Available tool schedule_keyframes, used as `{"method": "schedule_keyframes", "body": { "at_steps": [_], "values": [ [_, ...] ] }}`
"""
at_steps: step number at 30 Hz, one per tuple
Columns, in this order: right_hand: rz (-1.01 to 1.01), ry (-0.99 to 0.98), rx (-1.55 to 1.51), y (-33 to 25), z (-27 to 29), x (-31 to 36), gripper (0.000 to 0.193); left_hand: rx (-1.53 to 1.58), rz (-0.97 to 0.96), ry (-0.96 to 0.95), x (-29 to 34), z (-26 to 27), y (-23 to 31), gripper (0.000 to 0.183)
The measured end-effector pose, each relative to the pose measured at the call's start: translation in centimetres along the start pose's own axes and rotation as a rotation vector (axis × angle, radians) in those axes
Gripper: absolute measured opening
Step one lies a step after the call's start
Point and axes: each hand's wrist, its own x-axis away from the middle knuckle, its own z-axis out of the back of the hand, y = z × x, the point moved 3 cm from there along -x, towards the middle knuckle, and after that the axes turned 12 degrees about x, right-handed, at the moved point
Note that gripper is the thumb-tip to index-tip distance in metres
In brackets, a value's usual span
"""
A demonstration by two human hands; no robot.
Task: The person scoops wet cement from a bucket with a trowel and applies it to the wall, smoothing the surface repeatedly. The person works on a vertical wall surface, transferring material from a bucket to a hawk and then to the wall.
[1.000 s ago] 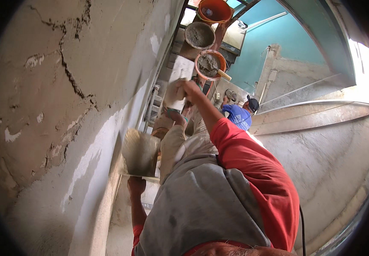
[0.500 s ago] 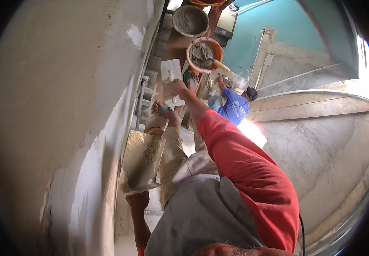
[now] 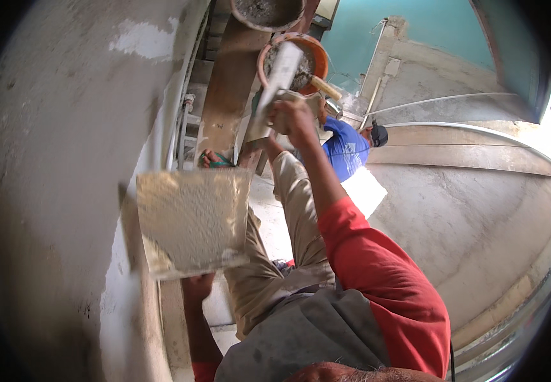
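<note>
My left hand is under a square plasterer's hawk, gripping it from below; the board hides most of the fingers. A thin layer of wet grey plaster coats the hawk's top, which is tilted toward me. My right hand is closed round the handle of a plastering trowel, whose pale flat blade is smeared by motion and stands on edge. That blade hangs over the near left part of an orange bucket of grey mortar. A wooden-handled tool rests in the bucket, its head hidden in the mortar.
A round basin of mortar stands beyond the bucket. My sandalled feet are on a narrow brown plank. The plastered wall rises close on my left. A co-worker in a blue shirt is lower down at the right.
The hawk has come up and leftward, turning its coated face into view. My right hand has lifted the trowel off the hawk-side plank area, tipping its blade on edge near the bucket.
</note>
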Motion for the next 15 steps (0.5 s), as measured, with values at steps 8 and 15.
{"method": "schedule_keyframes", "body": {
  "at_steps": [8,15],
  "values": [
    [0.071,0.333,-0.297,-9.7,16.6,-6.4,0.038,-0.001,-0.097,-0.352,-19.2,-13.1,-0.9,0.024],
    [-0.054,0.404,-0.086,-7.2,22.9,-16.8,0.083,-0.827,-0.187,-0.486,-10.2,-10.5,-2.2,0.048]
  ]
}}
